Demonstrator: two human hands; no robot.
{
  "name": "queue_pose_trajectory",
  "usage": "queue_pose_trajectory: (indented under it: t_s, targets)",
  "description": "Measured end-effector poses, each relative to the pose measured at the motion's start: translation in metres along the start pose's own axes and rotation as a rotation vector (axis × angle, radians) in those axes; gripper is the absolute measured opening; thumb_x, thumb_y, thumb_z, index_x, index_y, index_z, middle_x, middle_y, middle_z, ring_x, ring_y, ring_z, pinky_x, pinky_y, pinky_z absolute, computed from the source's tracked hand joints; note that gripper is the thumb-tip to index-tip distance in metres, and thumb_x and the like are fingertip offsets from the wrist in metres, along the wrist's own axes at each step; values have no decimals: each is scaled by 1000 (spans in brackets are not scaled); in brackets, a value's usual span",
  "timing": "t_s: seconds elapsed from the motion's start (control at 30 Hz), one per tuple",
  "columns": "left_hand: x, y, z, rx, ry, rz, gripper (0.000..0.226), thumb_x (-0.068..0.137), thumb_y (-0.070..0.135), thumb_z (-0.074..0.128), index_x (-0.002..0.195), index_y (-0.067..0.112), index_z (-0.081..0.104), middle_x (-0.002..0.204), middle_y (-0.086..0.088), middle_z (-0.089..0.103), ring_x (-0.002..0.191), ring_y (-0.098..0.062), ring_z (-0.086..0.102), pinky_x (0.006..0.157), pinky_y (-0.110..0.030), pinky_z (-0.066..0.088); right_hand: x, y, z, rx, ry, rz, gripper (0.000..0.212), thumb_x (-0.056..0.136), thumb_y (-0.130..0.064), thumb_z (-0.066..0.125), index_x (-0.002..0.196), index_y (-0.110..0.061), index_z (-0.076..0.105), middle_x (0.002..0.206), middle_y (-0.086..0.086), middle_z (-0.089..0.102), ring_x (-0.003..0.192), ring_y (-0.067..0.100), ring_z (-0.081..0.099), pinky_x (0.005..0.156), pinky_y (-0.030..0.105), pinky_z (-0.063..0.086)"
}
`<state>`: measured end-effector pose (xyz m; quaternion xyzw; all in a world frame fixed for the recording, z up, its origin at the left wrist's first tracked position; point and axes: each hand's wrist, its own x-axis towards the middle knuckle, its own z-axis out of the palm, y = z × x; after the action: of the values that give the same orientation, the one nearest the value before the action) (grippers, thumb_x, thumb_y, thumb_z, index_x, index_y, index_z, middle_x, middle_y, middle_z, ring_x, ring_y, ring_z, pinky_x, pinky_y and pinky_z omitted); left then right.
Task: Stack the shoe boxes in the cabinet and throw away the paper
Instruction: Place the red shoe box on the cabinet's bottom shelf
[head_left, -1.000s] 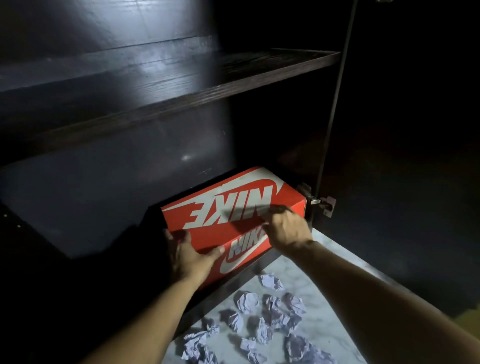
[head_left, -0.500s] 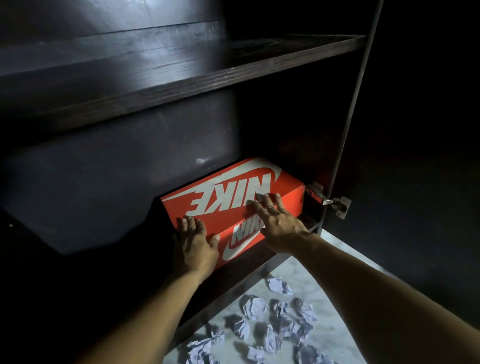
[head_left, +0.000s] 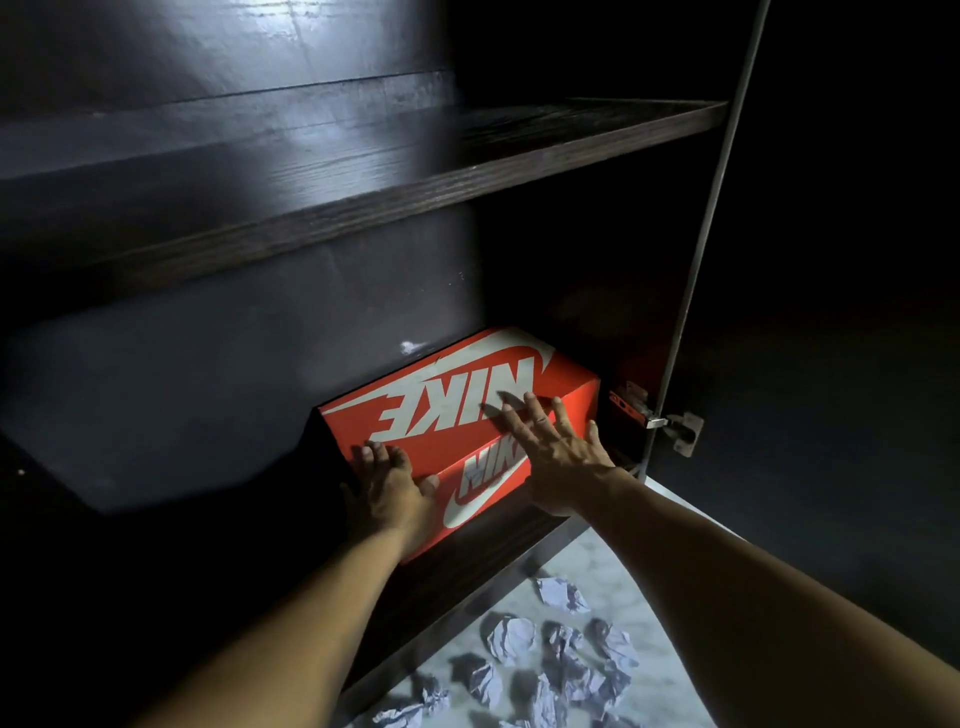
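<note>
Item: shoe box (head_left: 457, 415), red-orange card, white NIKE lettering and swoosh on lid and near side, printed upside-down to the wearer; corners square, no crush visible. Location: bottom compartment of the dark cabinet (head_left: 363, 171), at 6 o'clock of centre, right end close to the hinge (head_left: 670, 423) at 3 o'clock of the box.

Change: a second ago the right hand (head_left: 558, 457) curled over the lid edge; now its fingers lie straight and spread on the lid. The left hand (head_left: 389, 491) has slid along the near corner, fingers extended and close together, pressing. The box sits deeper than before.

Judgement: first box seated, grip given up; further boxes not in view.

Outstanding: crumpled paper (head_left: 550, 660) on the pale floor (head_left: 613, 566) at 5 o'clock, uncollected.
</note>
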<state>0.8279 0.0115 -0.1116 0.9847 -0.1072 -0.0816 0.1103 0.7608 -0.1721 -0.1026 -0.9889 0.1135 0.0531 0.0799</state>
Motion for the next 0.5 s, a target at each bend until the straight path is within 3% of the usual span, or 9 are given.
queue_pose_trajectory:
  t_s: [0.17, 0.27, 0.33, 0.37, 0.43, 0.5]
  targets:
    - [-19, 3, -6, 96, 49, 98, 85, 94, 57, 41, 154, 16, -5, 160, -12, -16, 145, -30, -23, 112, -55, -16, -32, 11, -15, 92, -7, 1, 89, 93, -23, 52, 151, -39, -13, 161, -3, -19, 149, 28, -10, 118, 58, 9]
    - [-51, 21, -16, 96, 65, 151, 81, 95, 56, 40, 154, 15, 5, 161, -14, -10, 146, -32, -20, 112, -54, -16, -67, 26, -42, 154, -12, 14, 72, 92, -32, 50, 153, -35, 11, 162, -4, 9, 147, 25, 23, 115, 43, 32]
    - [-76, 39, -21, -35, -21, 197, 71, 96, 46, 48, 152, 11, 20, 161, -15, 5, 148, -32, -6, 117, -48, -4, -96, 36, -65, 154, 9, 49, 59, 88, -38, 51, 145, -35, 35, 146, 2, 48, 127, 26, 52, 100, 37, 47]
    - [-89, 51, -27, -123, -81, 224, 65, 95, 40, 53, 148, 9, 31, 158, -14, 20, 148, -31, 9, 118, -42, 9, -115, 42, -79, 138, 10, 66, 49, 87, -39, 53, 135, -33, 48, 132, 4, 60, 116, 27, 59, 92, 36, 51]
    - [-104, 71, -35, -176, -182, 245, 50, 94, 31, 59, 136, 8, 45, 143, -10, 44, 134, -27, 38, 106, -32, 33, -141, 47, -101, 87, -5, 69, 34, 88, -38, 56, 119, -26, 61, 118, 7, 65, 108, 29, 62, 84, 31, 49]
    - [-129, 94, -55, -138, -304, 301, 49, 91, 35, 63, 131, 10, 49, 130, -7, 53, 119, -24, 51, 92, -31, 41, -182, 52, -128, 20, -27, 81, 35, 91, -35, 55, 123, -22, 61, 122, 8, 63, 111, 29, 60, 83, 28, 45]
